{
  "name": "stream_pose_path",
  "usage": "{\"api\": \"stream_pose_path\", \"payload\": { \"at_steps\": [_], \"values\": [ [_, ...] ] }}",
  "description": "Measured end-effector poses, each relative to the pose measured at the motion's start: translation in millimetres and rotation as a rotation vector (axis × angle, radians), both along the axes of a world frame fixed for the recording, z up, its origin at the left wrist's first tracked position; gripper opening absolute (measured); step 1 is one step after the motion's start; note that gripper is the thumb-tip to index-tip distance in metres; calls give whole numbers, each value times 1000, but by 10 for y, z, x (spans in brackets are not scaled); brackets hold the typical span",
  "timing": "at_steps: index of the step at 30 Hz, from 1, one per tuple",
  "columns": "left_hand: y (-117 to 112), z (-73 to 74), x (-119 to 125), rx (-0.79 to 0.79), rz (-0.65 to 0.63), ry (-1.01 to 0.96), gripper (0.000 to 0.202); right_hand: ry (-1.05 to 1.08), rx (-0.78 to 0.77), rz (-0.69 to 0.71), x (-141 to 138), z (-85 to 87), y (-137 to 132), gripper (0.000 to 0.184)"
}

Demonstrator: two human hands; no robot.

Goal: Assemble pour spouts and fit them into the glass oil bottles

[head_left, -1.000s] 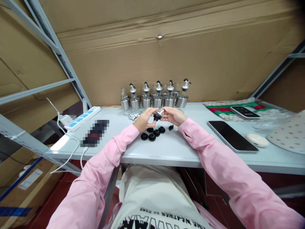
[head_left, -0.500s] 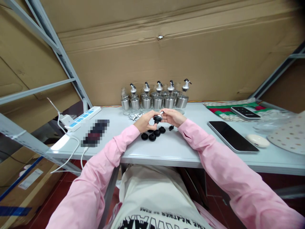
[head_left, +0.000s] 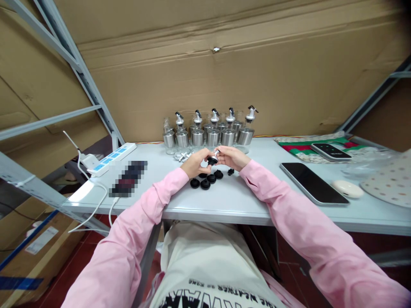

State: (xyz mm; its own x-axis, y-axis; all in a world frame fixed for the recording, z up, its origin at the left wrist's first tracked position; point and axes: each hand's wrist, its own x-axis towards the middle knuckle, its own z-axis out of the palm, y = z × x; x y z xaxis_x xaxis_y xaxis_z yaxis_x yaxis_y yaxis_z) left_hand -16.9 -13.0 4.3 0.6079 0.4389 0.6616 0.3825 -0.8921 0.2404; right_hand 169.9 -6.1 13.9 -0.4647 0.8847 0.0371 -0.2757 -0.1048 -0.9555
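Between my two hands is a pour spout (head_left: 212, 160) with a silver top and a black ribbed stopper pointing down. My left hand (head_left: 198, 163) grips it from the left, thumb low by the stopper. Fingers of my right hand (head_left: 233, 158) close on its silver upper part from the right. Just below lie several black round stoppers (head_left: 205, 184) on the table. Small black pieces (head_left: 230, 172) rest under my right hand. Left of my left hand are silver spout parts (head_left: 182, 156), partly hidden behind it.
Glass bottles with steel sleeves (head_left: 213, 137) stand in rows at the back, several with spouts. A power strip (head_left: 112, 159) and a blurred-out dark object (head_left: 128, 179) lie left. To the right are a phone (head_left: 313, 183), a white oval case (head_left: 347, 189) and a dark-faced device (head_left: 330, 152).
The spout has tilted and shifted slightly between my fingers. Both hands stay in nearly the same place, and the things on the table have not moved.
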Motion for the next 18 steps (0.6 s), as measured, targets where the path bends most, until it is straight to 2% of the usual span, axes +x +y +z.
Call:
{"api": "stream_pose_path", "payload": {
  "at_steps": [5,9,12,15,18],
  "values": [
    [-18,41,-6,-15,23,-1,31,16,-3,13,0,2,3,11],
    [30,32,-30,-44,8,-115,38,43,14,6,19,11,4,12],
    [65,11,-45,-101,47,-185,35,21,42,-25,21,6,7,19],
    [73,-2,-47,-79,79,-164,29,-68,119,-136,9,-15,26,25],
    [66,-7,-44,-13,97,-127,27,-210,324,-313,-12,-37,42,24]
  ]
}}
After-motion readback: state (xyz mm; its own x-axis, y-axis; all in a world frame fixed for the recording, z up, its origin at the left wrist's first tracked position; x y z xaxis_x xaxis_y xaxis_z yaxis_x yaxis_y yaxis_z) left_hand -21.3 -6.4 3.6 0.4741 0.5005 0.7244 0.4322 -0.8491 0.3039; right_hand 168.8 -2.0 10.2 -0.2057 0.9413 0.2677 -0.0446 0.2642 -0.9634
